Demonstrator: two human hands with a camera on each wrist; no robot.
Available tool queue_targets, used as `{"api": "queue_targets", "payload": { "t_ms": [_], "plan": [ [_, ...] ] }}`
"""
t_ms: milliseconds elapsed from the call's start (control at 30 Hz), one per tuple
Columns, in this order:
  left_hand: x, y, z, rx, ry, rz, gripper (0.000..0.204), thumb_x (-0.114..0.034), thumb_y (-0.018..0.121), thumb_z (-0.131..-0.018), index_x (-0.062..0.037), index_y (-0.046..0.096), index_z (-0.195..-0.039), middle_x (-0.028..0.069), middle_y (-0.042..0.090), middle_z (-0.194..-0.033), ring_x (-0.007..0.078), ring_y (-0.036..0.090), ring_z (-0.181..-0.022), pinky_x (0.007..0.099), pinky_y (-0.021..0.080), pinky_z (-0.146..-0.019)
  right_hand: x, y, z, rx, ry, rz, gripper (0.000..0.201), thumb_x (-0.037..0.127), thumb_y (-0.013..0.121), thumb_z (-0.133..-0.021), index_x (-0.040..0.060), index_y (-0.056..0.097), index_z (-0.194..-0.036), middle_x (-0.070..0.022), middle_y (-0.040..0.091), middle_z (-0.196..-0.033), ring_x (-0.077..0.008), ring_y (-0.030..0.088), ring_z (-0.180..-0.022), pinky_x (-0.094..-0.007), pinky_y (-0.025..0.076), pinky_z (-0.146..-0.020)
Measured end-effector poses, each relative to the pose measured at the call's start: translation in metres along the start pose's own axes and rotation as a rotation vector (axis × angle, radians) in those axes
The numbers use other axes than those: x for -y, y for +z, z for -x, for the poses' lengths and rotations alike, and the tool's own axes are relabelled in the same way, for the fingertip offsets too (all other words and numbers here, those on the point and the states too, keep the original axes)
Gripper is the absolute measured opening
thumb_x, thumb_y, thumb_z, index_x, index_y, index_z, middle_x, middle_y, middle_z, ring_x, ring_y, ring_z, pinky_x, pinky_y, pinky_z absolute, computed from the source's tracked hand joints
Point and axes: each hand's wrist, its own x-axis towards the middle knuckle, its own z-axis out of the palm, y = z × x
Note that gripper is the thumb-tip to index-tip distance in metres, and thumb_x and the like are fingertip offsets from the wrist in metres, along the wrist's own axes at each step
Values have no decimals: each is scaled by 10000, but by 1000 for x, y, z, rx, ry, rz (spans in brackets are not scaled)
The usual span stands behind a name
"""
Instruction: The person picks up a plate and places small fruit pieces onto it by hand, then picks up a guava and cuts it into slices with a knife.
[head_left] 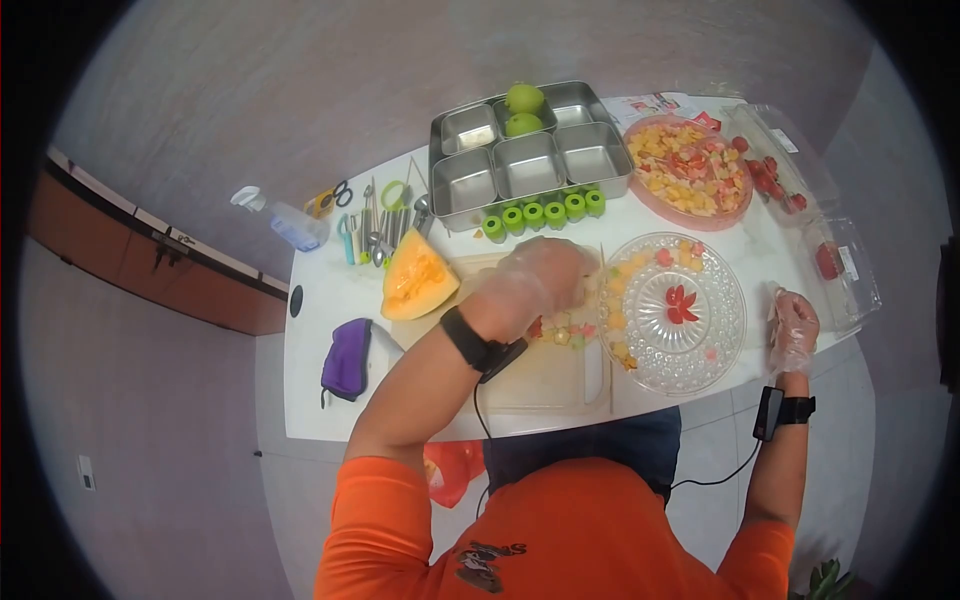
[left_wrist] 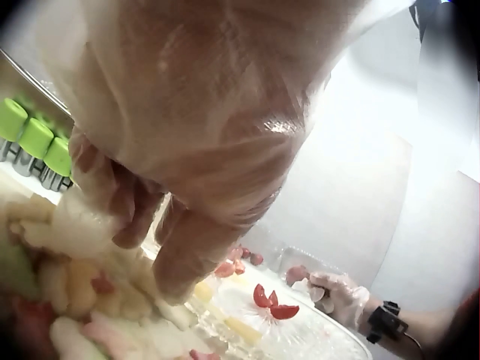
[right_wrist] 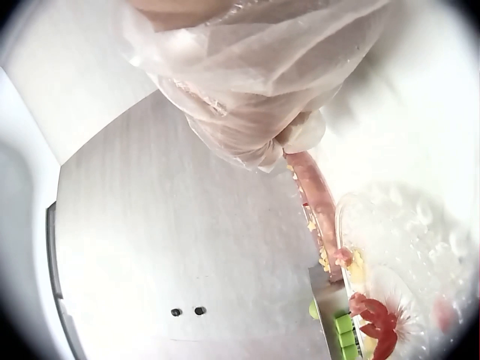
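The left hand (head_left: pixel 540 280), in a clear plastic glove, is over the cutting board (head_left: pixel 500 385) beside small cut fruit pieces (head_left: pixel 562 332). Its bent fingers point down among the fruit pieces (left_wrist: pixel 82 289) in the left wrist view; whether they pinch one is hidden. To its right, a clear glass plate (head_left: pixel 655 352) bears fruit shapes along its rim and red petal-like pieces (head_left: pixel 682 304) at its centre. The right hand (head_left: pixel 795 325), also gloved, lies loosely curled near the table's right edge, with nothing seen in it. Its gloved fingers (right_wrist: pixel 255 135) are bent in the right wrist view.
A melon wedge (head_left: pixel 418 278) lies left of the board, below several tools (head_left: pixel 375 225). Behind stand a steel tray (head_left: pixel 440 205) with compartments and green-topped cutters (head_left: pixel 534 215). A pink fruit dish (head_left: pixel 740 215), clear boxes (head_left: pixel 850 265), spray bottle (head_left: pixel 298 226) and purple pouch (head_left: pixel 346 358) surround them.
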Motion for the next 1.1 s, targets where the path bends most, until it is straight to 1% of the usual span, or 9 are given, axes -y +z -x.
{"api": "queue_targets", "payload": {
  "t_ms": [133, 200, 433, 500, 633, 833, 900, 1033, 1100],
  "plan": [
    [-15, -5, -9, 181, -81, -49, 357, -215, 693, -786, -162, 693, -1139, 137, 706, -1004, 327, 667, -973, 422, 519, -862, -15, -8, -7, 24, -46, -57, 98, 104, 728, -886, 9, 711, -870, 43, 592, -747, -50, 488, -662, -204, 390, -609],
    [-12, 6, -9, 60, -8, -170, 307, -239, 693, -779, -166, 705, -1077, 126, 709, -950, 320, 678, -939, 425, 528, -830, -14, -5, -5, 18, -64, -53, 97, 99, 726, -886, 4, 711, -877, 38, 603, -765, -53, 501, -682, -206, 403, -634],
    [-9, 14, -4, 42, -42, -170, 252, -192, 619, -788, -173, 725, -1015, 115, 717, -935, 321, 682, -922, 424, 531, -819, -20, -6, -7, 33, -145, -35, 103, 90, 721, -889, -11, 705, -898, 19, 637, -808, -66, 539, -727, -212, 439, -696],
    [-10, 10, 3, -7, -12, -180, 208, -140, 565, -846, -62, 743, -919, 161, 720, -958, 331, 696, -921, 415, 546, -811, -19, -5, -6, 27, -135, -30, 103, 91, 721, -890, -10, 705, -898, 19, 638, -809, -66, 539, -726, -213, 440, -698],
    [-12, -1, 15, -71, -30, -138, 204, -129, 578, -832, -70, 734, -949, 171, 716, -961, 335, 695, -906, 424, 544, -807, -17, -6, -6, 31, -118, 5, 101, 90, 721, -889, -9, 708, -904, 15, 643, -811, -68, 543, -725, -213, 444, -704],
    [10, -4, 40, -221, -65, 113, 253, -125, 615, -814, -72, 727, -1035, 178, 709, -975, 336, 676, -938, 423, 534, -823, -23, -7, -10, 20, -139, -28, 100, 85, 730, -883, -7, 714, -918, 13, 649, -819, -70, 548, -716, -217, 445, -678],
    [14, -6, 55, -276, -151, 438, 266, -76, 637, -798, -29, 713, -1048, 124, 683, -811, 189, 685, -815, 301, 531, -720, -22, -5, -8, 18, -132, -23, 109, 99, 727, -888, -4, 714, -924, 19, 643, -809, -64, 538, -700, -212, 435, -656],
    [14, 9, 82, -489, -71, 496, 255, -22, 620, -818, -1, 707, -1057, 53, 649, -796, 90, 626, -781, 237, 504, -690, -6, -17, -10, 82, 24, -30, 137, 142, 705, -910, 10, 716, -945, 39, 617, -778, -43, 495, -649, -195, 392, -588],
    [3, 19, 97, -483, -118, 990, 279, 20, 641, -822, 0, 701, -1095, 0, 636, -852, 64, 583, -764, 218, 484, -689, 17, -20, -2, 59, 30, -8, 161, 173, 680, -925, 21, 712, -966, 39, 603, -760, -42, 464, -620, -211, 380, -560]
  ]
}}
